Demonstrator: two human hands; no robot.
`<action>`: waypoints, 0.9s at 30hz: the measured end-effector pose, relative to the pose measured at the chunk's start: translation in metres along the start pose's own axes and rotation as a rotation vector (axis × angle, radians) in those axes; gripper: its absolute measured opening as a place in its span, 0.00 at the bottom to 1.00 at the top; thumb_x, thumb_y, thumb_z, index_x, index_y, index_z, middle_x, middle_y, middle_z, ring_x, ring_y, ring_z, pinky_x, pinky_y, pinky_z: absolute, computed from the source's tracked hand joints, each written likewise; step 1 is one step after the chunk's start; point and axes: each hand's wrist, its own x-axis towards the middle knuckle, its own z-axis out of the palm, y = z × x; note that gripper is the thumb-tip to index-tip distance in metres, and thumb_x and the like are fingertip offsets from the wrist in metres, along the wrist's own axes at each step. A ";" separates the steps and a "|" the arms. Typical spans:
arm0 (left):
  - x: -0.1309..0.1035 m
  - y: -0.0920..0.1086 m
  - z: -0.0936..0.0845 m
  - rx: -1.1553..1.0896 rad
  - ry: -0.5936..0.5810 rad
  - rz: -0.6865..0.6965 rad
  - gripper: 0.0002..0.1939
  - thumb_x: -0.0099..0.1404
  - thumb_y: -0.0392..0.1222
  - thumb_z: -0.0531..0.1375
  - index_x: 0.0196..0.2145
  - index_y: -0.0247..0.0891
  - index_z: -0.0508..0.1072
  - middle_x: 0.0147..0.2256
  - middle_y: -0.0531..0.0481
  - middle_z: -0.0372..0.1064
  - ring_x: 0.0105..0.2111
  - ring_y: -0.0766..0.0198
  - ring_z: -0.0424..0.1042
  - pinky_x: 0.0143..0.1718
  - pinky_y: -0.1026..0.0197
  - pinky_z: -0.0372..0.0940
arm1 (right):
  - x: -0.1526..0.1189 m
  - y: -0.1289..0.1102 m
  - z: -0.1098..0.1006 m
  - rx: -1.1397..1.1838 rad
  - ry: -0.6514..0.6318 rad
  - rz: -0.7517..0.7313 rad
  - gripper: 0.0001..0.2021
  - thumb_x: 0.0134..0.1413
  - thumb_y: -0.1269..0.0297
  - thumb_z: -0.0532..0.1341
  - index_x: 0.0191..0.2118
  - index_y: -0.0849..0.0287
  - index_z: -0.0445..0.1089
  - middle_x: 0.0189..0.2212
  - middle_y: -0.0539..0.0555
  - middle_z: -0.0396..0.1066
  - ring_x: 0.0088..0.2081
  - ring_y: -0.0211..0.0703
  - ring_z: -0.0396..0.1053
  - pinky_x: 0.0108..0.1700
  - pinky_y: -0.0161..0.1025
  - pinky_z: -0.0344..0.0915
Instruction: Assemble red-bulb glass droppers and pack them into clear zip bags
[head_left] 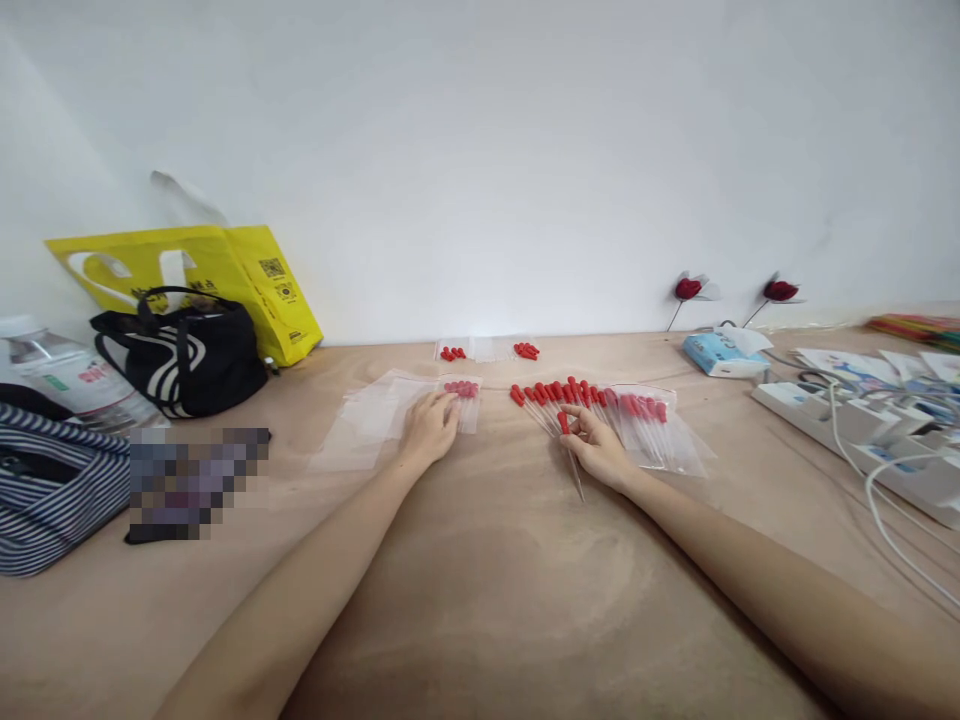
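Observation:
My right hand point(598, 450) is closed on a dropper point(565, 424) with a red rubber bulb, its thin clear tube slanting down towards me. Just behind it a fan of similar red-bulbed droppers point(559, 392) lies on the table. Beside that hand, on the right, is a clear plastic bag point(675, 440) with several droppers in it. My left hand point(431, 428) has its fingers drawn together at the left edge of a small clear bag point(469, 412) holding several droppers. Flat clear bags point(356, 430) lie to the left, partly under that hand.
Two groups of red bulbs in clear bags point(487, 349) lie by the wall. On the left stand a yellow bag point(281, 300), a black bag point(202, 360), a bottle point(82, 375) and a striped pouch point(60, 490). A tissue pack point(724, 353) and power strips point(855, 435) with cables are right.

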 end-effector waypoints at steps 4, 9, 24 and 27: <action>-0.020 -0.040 -0.019 0.099 0.083 -0.193 0.21 0.61 0.42 0.46 0.49 0.32 0.64 0.53 0.37 0.56 0.54 0.45 0.51 0.52 0.43 0.47 | -0.001 0.001 0.002 -0.014 -0.044 -0.015 0.23 0.43 0.66 0.54 0.49 0.62 0.57 0.24 0.47 0.60 0.25 0.35 0.61 0.29 0.35 0.59; -0.036 -0.091 -0.031 0.205 -0.115 -0.471 0.24 0.60 0.48 0.47 0.48 0.27 0.64 0.47 0.32 0.63 0.48 0.42 0.60 0.45 0.47 0.57 | -0.002 -0.001 0.003 -0.021 -0.066 -0.023 0.21 0.43 0.67 0.55 0.47 0.62 0.57 0.24 0.47 0.61 0.23 0.33 0.60 0.28 0.33 0.59; -0.045 -0.079 -0.045 0.314 -0.047 -0.585 0.32 0.61 0.51 0.45 0.51 0.16 0.58 0.53 0.21 0.51 0.54 0.37 0.50 0.48 0.42 0.52 | -0.003 -0.003 0.003 -0.040 -0.075 -0.051 0.20 0.43 0.70 0.55 0.46 0.63 0.57 0.23 0.46 0.61 0.21 0.32 0.60 0.26 0.32 0.59; -0.048 -0.093 -0.042 0.273 -0.140 -0.584 0.26 0.60 0.44 0.47 0.46 0.17 0.64 0.46 0.22 0.62 0.48 0.39 0.61 0.44 0.47 0.58 | -0.002 -0.001 0.003 -0.054 -0.081 -0.054 0.20 0.43 0.69 0.55 0.47 0.63 0.57 0.24 0.46 0.61 0.21 0.32 0.60 0.26 0.32 0.59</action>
